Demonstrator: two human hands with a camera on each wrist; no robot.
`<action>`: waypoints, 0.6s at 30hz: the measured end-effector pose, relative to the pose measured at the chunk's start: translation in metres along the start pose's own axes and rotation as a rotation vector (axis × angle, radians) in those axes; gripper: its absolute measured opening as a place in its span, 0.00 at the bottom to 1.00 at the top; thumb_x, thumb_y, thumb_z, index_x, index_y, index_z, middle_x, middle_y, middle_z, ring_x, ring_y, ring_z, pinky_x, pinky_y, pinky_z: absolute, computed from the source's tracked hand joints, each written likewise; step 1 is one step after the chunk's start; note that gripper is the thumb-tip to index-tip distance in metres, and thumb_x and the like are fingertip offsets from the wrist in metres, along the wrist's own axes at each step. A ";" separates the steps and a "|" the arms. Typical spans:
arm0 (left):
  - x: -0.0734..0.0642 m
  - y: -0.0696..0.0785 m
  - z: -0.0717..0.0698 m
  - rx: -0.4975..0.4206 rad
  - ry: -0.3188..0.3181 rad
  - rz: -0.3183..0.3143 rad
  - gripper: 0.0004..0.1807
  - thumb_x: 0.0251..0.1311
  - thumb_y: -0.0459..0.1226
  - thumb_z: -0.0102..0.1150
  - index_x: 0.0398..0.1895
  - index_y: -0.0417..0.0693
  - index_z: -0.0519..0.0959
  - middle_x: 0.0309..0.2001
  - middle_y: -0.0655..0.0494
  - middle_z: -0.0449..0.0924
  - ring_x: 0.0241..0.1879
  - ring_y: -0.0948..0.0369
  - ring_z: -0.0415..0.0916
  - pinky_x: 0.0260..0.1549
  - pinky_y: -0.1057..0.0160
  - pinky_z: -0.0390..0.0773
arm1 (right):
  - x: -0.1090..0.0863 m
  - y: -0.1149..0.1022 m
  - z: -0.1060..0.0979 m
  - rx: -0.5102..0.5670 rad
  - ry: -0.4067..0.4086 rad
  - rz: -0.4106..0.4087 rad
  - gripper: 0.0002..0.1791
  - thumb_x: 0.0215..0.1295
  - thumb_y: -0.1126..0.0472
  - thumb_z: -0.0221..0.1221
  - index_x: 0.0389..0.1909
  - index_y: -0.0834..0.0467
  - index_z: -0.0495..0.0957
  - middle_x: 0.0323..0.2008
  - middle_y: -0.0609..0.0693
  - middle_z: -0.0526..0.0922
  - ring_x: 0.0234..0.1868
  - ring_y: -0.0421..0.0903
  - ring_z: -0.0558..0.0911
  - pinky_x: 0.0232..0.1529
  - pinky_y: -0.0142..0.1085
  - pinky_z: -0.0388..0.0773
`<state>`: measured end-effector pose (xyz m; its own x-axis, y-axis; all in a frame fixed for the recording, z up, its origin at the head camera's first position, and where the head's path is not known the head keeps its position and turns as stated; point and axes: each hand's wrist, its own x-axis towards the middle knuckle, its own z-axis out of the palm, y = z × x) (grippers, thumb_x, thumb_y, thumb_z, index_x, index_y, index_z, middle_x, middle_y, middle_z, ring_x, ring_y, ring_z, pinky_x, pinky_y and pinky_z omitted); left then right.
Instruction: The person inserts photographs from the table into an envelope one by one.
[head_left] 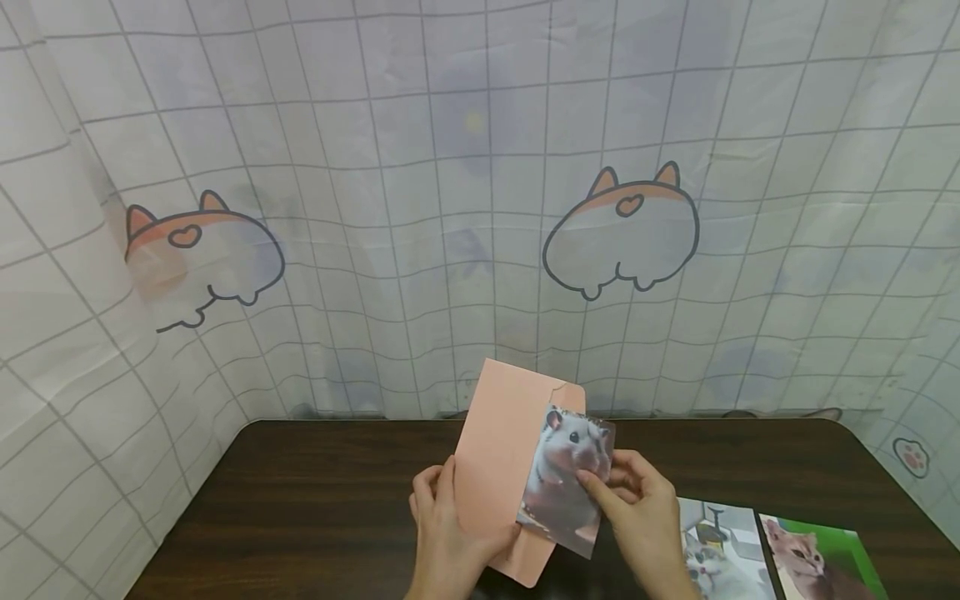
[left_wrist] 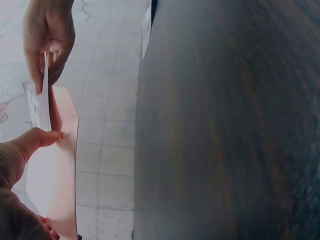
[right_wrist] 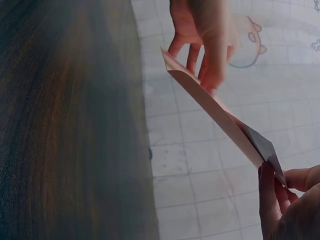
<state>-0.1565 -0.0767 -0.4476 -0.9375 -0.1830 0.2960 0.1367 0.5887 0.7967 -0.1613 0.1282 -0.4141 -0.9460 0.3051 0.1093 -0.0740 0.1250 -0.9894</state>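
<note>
A pink envelope point(head_left: 491, 450), tilted above the dark table, is gripped by my left hand point(head_left: 450, 537) at its lower left, thumb across the front near the open side. Between thumb and fingers my right hand point(head_left: 637, 517) pinches a glossy card point(head_left: 558, 479) with a hamster picture. The card overlaps the envelope's flap side, its left edge at the opening; how far it goes in I cannot tell. Seen edge-on in the left wrist view, the card point(left_wrist: 40, 107) stands against the flap point(left_wrist: 65, 107). From the right wrist view, the card point(right_wrist: 257, 142) appears as a dark sheet along the envelope point(right_wrist: 215, 110).
Two picture cards lie on the dark wooden table point(head_left: 300, 508) at the right: one with a grey-white cat point(head_left: 723, 550), beside it one with a ginger cat on green point(head_left: 817, 558). A white checked curtain point(head_left: 420, 250) with corgi drawings hangs behind the table and at both sides.
</note>
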 end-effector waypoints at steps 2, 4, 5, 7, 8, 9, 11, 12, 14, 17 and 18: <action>0.000 0.000 0.000 -0.002 -0.003 0.007 0.61 0.29 0.45 0.88 0.73 0.35 0.70 0.61 0.45 0.62 0.61 0.43 0.60 0.55 0.40 0.74 | 0.000 0.000 0.000 0.006 -0.002 0.016 0.18 0.61 0.70 0.73 0.51 0.69 0.82 0.30 0.48 0.89 0.27 0.35 0.87 0.30 0.29 0.80; 0.000 0.000 0.000 -0.005 -0.004 0.011 0.61 0.30 0.45 0.88 0.73 0.34 0.70 0.61 0.45 0.62 0.61 0.42 0.60 0.55 0.41 0.74 | 0.000 0.001 0.001 0.010 -0.007 0.013 0.20 0.62 0.70 0.73 0.54 0.68 0.81 0.33 0.51 0.89 0.27 0.36 0.87 0.31 0.29 0.81; 0.000 0.000 0.000 -0.008 -0.005 0.011 0.61 0.30 0.45 0.88 0.73 0.33 0.70 0.61 0.45 0.62 0.61 0.42 0.60 0.55 0.41 0.74 | 0.000 0.001 0.000 0.004 -0.010 0.007 0.22 0.62 0.70 0.73 0.56 0.68 0.80 0.35 0.53 0.90 0.27 0.36 0.87 0.31 0.30 0.81; -0.001 0.001 0.000 -0.012 -0.007 0.011 0.61 0.30 0.45 0.88 0.72 0.33 0.70 0.61 0.45 0.62 0.61 0.42 0.60 0.55 0.41 0.75 | -0.001 0.002 0.000 -0.016 -0.011 -0.019 0.26 0.63 0.69 0.73 0.61 0.66 0.78 0.38 0.56 0.90 0.27 0.36 0.87 0.31 0.30 0.82; -0.001 0.001 0.000 -0.013 -0.006 0.011 0.61 0.30 0.45 0.88 0.73 0.32 0.69 0.61 0.44 0.62 0.61 0.42 0.60 0.55 0.41 0.75 | -0.002 0.001 -0.001 -0.022 -0.008 -0.037 0.28 0.63 0.68 0.73 0.63 0.64 0.77 0.40 0.58 0.90 0.27 0.37 0.87 0.30 0.31 0.83; -0.001 0.001 0.000 -0.014 -0.005 0.010 0.60 0.30 0.45 0.88 0.72 0.32 0.69 0.60 0.44 0.62 0.61 0.42 0.60 0.55 0.41 0.75 | -0.002 0.001 -0.001 -0.025 -0.003 -0.057 0.29 0.64 0.68 0.72 0.65 0.63 0.76 0.41 0.60 0.90 0.26 0.37 0.87 0.29 0.32 0.83; -0.001 0.001 -0.001 -0.012 -0.001 0.009 0.60 0.31 0.45 0.88 0.73 0.32 0.69 0.60 0.44 0.61 0.61 0.42 0.60 0.55 0.40 0.75 | -0.003 0.000 -0.002 -0.028 0.014 -0.095 0.30 0.64 0.69 0.72 0.66 0.62 0.76 0.41 0.62 0.90 0.25 0.37 0.87 0.27 0.34 0.84; 0.000 0.001 -0.001 -0.009 0.003 0.008 0.60 0.31 0.45 0.88 0.73 0.32 0.69 0.60 0.44 0.61 0.61 0.42 0.60 0.55 0.40 0.76 | -0.003 0.000 -0.003 -0.024 0.023 -0.113 0.29 0.64 0.70 0.71 0.66 0.62 0.76 0.41 0.62 0.90 0.24 0.38 0.86 0.25 0.35 0.84; 0.001 0.001 -0.002 -0.004 0.012 0.002 0.60 0.32 0.45 0.88 0.73 0.32 0.69 0.60 0.44 0.61 0.61 0.41 0.60 0.54 0.40 0.76 | -0.003 -0.002 -0.003 0.004 0.036 -0.132 0.26 0.65 0.72 0.70 0.64 0.63 0.77 0.39 0.62 0.90 0.22 0.39 0.86 0.23 0.37 0.85; 0.002 0.001 -0.003 -0.004 0.016 -0.014 0.60 0.33 0.45 0.88 0.73 0.33 0.68 0.61 0.43 0.61 0.61 0.41 0.60 0.55 0.39 0.75 | -0.003 -0.003 -0.002 0.025 0.039 -0.130 0.22 0.65 0.73 0.69 0.60 0.65 0.80 0.35 0.58 0.90 0.20 0.40 0.85 0.24 0.38 0.85; 0.003 0.001 -0.003 -0.006 0.016 -0.019 0.61 0.33 0.45 0.88 0.74 0.33 0.68 0.61 0.43 0.61 0.62 0.41 0.59 0.55 0.39 0.75 | -0.003 -0.004 -0.001 0.030 0.042 -0.124 0.21 0.65 0.73 0.69 0.59 0.65 0.81 0.35 0.57 0.90 0.20 0.40 0.85 0.24 0.38 0.85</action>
<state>-0.1578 -0.0789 -0.4442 -0.9347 -0.2065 0.2892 0.1210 0.5802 0.8054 -0.1573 0.1279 -0.4103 -0.9152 0.3283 0.2339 -0.1993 0.1359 -0.9705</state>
